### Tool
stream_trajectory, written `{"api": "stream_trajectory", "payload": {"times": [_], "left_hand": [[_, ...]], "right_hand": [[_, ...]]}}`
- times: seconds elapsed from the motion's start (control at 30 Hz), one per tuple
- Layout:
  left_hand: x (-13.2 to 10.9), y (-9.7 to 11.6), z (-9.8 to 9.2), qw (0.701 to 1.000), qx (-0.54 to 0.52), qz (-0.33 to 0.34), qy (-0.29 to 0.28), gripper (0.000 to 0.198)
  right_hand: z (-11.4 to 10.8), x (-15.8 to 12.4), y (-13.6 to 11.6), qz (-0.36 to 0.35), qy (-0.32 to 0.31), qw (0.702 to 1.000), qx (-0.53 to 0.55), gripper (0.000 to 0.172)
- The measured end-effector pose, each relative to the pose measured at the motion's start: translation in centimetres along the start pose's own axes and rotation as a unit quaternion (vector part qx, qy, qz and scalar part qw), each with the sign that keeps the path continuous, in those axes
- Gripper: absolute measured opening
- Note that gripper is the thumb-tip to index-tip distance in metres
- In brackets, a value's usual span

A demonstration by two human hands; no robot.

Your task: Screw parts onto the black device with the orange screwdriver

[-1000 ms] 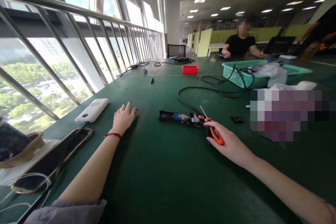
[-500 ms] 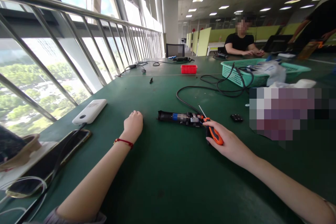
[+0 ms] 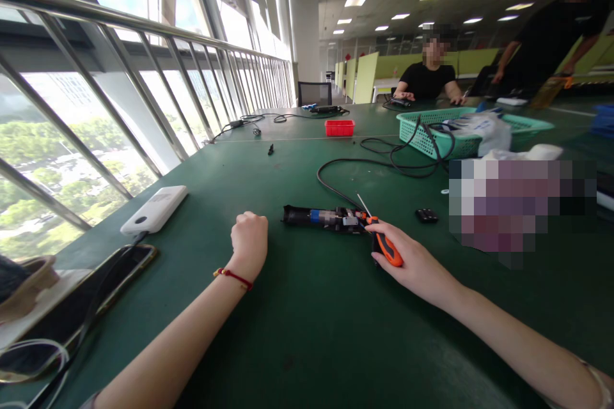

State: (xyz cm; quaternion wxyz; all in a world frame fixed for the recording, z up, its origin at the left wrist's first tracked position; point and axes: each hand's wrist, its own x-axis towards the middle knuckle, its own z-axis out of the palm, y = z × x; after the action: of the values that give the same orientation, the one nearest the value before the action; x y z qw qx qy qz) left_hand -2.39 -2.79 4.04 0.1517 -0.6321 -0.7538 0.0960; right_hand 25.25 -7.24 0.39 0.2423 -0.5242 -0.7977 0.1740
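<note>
A screwdriver (image 3: 392,251) with an orange and black handle lies in the grip of my right hand (image 3: 416,261), its thin metal shaft pointing up and away. Beside those fingers, and partly hidden by them, is a long black corded device (image 3: 320,216) with a blue band and exposed inner parts. It lies on the green table (image 3: 307,307). My left hand (image 3: 250,239) is curled into a fist to the left of the device, apart from it. Whatever that fist may hold is hidden. A small black part (image 3: 426,215) lies to the right of the device.
Farther back are a red tray (image 3: 339,128), green baskets (image 3: 422,134) with cables and plastic bags, and a small black piece (image 3: 271,149). On the left lie a white power bank (image 3: 154,209) and a phone (image 3: 91,307). Two people are across the table.
My left fist has moved slightly right, closer to the device. The right hand keeps its hold on the screwdriver. The view has shifted a little, showing more of the standing person.
</note>
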Motion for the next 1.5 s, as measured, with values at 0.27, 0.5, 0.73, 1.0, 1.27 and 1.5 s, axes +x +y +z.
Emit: {"api": "stream_trajectory", "payload": {"times": [0.27,0.5,0.73,1.0,1.27,1.5], "left_hand": [[-1.5,1.0,-0.6,0.998,0.029,0.06,-0.013,0.042],[-4.6,3.4,-0.8,0.986,0.0,0.164,0.03,0.04],[-5.7,5.3,-0.5,0.905,-0.055,0.394,0.149,0.024],[-5.0,4.9,0.5,0.853,-0.232,0.438,0.164,0.016],[-4.7,4.8,0.7,0.834,-0.26,0.46,0.161,0.014],[-4.9,5.3,0.9,0.815,-0.353,0.421,0.183,0.009]], "right_hand": [[0.0,-0.1,-0.3,0.014,-0.001,1.0,0.0,0.041],[-0.1,-0.1,-0.4,0.015,-0.002,1.0,0.004,0.04],[0.4,0.0,0.2,-0.008,0.012,1.0,0.001,0.043],[0.6,0.1,0.3,-0.014,0.027,0.999,0.015,0.041],[0.7,-0.1,-0.6,-0.037,0.066,0.997,0.019,0.032],[0.8,-0.4,-2.1,-0.108,0.075,0.991,0.012,0.019]]}}
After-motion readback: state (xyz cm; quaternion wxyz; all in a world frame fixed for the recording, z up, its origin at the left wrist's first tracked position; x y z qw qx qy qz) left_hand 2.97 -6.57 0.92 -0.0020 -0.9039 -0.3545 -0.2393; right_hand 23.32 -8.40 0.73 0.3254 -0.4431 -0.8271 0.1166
